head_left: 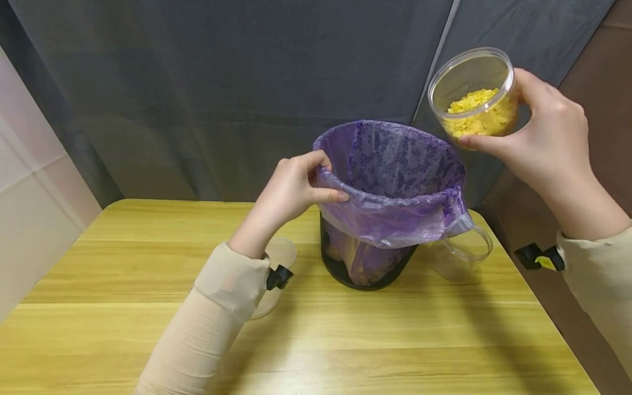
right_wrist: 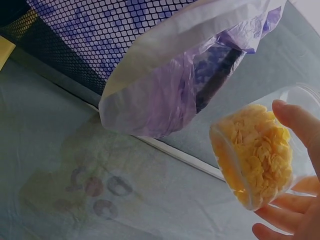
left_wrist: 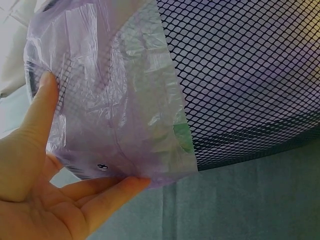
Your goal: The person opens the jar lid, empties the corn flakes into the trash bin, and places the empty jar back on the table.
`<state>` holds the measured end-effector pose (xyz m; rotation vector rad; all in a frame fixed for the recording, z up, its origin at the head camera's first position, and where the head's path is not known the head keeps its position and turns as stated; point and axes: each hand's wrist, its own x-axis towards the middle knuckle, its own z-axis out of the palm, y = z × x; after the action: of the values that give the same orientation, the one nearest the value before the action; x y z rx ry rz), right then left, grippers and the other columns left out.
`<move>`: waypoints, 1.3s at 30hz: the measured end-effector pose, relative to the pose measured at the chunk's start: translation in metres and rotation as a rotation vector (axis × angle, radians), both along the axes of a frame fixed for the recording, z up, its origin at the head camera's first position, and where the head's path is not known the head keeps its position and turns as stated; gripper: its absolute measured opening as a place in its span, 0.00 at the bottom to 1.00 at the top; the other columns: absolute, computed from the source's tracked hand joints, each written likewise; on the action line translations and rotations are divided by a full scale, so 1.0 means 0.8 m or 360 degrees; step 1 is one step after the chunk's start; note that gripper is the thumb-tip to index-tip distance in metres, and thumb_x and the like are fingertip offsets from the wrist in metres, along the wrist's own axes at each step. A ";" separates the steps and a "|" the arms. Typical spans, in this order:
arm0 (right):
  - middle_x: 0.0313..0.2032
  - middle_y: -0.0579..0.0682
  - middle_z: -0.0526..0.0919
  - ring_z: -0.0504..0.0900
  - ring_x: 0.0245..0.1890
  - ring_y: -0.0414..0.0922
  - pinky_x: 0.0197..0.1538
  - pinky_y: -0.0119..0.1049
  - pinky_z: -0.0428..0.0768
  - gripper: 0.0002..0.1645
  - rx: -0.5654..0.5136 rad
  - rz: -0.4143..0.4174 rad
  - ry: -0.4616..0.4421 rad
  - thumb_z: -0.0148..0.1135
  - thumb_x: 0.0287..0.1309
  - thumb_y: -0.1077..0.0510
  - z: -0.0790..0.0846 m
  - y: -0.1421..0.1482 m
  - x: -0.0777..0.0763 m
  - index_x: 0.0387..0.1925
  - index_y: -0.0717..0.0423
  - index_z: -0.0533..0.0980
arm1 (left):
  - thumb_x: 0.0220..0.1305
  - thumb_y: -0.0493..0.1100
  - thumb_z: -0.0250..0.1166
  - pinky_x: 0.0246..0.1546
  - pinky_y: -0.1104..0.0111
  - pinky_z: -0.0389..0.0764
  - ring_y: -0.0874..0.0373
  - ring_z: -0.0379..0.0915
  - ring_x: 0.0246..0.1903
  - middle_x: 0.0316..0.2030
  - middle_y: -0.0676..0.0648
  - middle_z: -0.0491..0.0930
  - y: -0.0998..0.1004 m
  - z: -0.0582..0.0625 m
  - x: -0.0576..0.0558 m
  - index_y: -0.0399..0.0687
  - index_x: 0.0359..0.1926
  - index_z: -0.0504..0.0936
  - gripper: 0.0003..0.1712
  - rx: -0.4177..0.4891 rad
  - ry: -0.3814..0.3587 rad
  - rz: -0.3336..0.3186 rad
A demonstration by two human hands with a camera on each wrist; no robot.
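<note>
A black mesh trash bin [head_left: 367, 271] stands on the table, lined with a patterned purple trash bag [head_left: 390, 219] folded over its rim. My left hand [head_left: 301, 184] grips the bin's rim through the bag, thumb on the near outer side. In the left wrist view, the bag's pale hem lies over the mesh [left_wrist: 240, 80]. Up at the right, higher than the rim, my right hand [head_left: 553, 129] holds a clear plastic jar [head_left: 471, 77] tilted toward the bin. Yellow flakes [right_wrist: 257, 155] fill its lower part, and its mouth is uncovered.
Another clear jar [head_left: 466, 255] stands on the table behind the bin's right side, partly hidden by the bag. Clear round lids [head_left: 282, 251] lie left of the bin, partly under my left forearm. Grey curtain [head_left: 222, 99] hangs behind the wooden table [head_left: 123, 274].
</note>
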<state>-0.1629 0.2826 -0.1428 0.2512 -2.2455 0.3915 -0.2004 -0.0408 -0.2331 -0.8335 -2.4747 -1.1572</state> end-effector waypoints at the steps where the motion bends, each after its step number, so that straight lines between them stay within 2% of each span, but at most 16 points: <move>1: 0.33 0.38 0.70 0.62 0.34 0.27 0.38 0.32 0.58 0.42 0.0013 -0.0001 0.0009 0.83 0.28 0.51 0.000 0.000 0.000 0.50 0.56 0.75 | 0.44 0.50 0.79 0.24 0.66 0.63 0.58 0.60 0.22 0.21 0.49 0.66 0.000 0.000 0.000 0.46 0.32 0.74 0.23 0.0001 0.0000 0.0000; 2: 0.33 0.39 0.70 0.61 0.34 0.27 0.38 0.32 0.58 0.44 0.0024 -0.0003 0.0016 0.84 0.28 0.51 0.000 0.000 0.000 0.52 0.56 0.75 | 0.44 0.50 0.79 0.24 0.66 0.63 0.58 0.60 0.22 0.21 0.49 0.66 0.000 0.000 0.000 0.46 0.32 0.74 0.23 0.0001 -0.0002 0.0000; 5: 0.39 0.47 0.78 0.72 0.40 0.36 0.43 0.41 0.66 0.49 0.0038 -0.0004 0.0006 0.83 0.29 0.52 0.000 0.000 0.002 0.59 0.53 0.73 | 0.44 0.50 0.79 0.24 0.66 0.63 0.58 0.60 0.22 0.21 0.49 0.66 0.001 0.000 0.000 0.46 0.32 0.74 0.23 0.0000 0.0002 0.0002; 7: 0.47 0.53 0.80 0.76 0.48 0.47 0.48 0.50 0.69 0.52 0.0045 -0.0005 -0.0004 0.83 0.29 0.53 0.001 -0.001 0.003 0.63 0.51 0.71 | 0.44 0.50 0.79 0.24 0.66 0.63 0.58 0.60 0.22 0.21 0.49 0.66 0.001 0.000 0.000 0.46 0.32 0.74 0.23 0.0000 0.0003 0.0002; 9: 0.54 0.56 0.78 0.74 0.54 0.58 0.50 0.59 0.68 0.55 0.0051 -0.0006 -0.0013 0.83 0.29 0.54 0.002 -0.002 0.003 0.65 0.50 0.69 | 0.44 0.51 0.79 0.24 0.66 0.63 0.58 0.61 0.22 0.21 0.49 0.67 0.001 0.000 0.000 0.46 0.32 0.74 0.23 -0.0001 0.0004 0.0003; 16: 0.61 0.55 0.73 0.71 0.60 0.56 0.56 0.59 0.67 0.57 0.0102 -0.0042 -0.0021 0.83 0.30 0.56 0.000 -0.002 0.003 0.67 0.52 0.66 | 0.44 0.51 0.78 0.23 0.66 0.63 0.57 0.61 0.22 0.21 0.49 0.67 0.001 -0.001 -0.001 0.46 0.32 0.74 0.23 0.0001 0.0007 -0.0001; 24: 0.59 0.57 0.74 0.73 0.57 0.59 0.54 0.59 0.68 0.58 0.0172 -0.0021 0.0079 0.84 0.27 0.58 -0.004 0.000 -0.001 0.66 0.53 0.67 | 0.44 0.50 0.79 0.23 0.66 0.64 0.58 0.61 0.22 0.20 0.49 0.68 0.000 -0.001 0.000 0.47 0.32 0.74 0.22 0.0008 0.0008 0.0000; 32: 0.60 0.57 0.73 0.71 0.58 0.57 0.55 0.60 0.66 0.57 0.0235 -0.0006 0.0124 0.84 0.29 0.59 -0.006 0.003 -0.003 0.66 0.54 0.67 | 0.44 0.50 0.78 0.23 0.66 0.63 0.58 0.61 0.21 0.20 0.48 0.68 0.001 0.000 0.001 0.47 0.32 0.74 0.23 -0.0001 0.0008 0.0004; 39: 0.62 0.57 0.71 0.68 0.62 0.55 0.61 0.56 0.62 0.56 0.0280 -0.0018 0.0125 0.83 0.31 0.59 -0.008 0.003 -0.003 0.66 0.54 0.66 | 0.44 0.50 0.78 0.23 0.66 0.63 0.58 0.61 0.22 0.21 0.48 0.68 0.001 -0.001 0.000 0.47 0.32 0.74 0.23 -0.0002 0.0005 0.0006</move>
<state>-0.1650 0.2846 -0.1495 0.3395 -2.2049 0.1746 -0.2005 -0.0402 -0.2339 -0.8300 -2.4734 -1.1527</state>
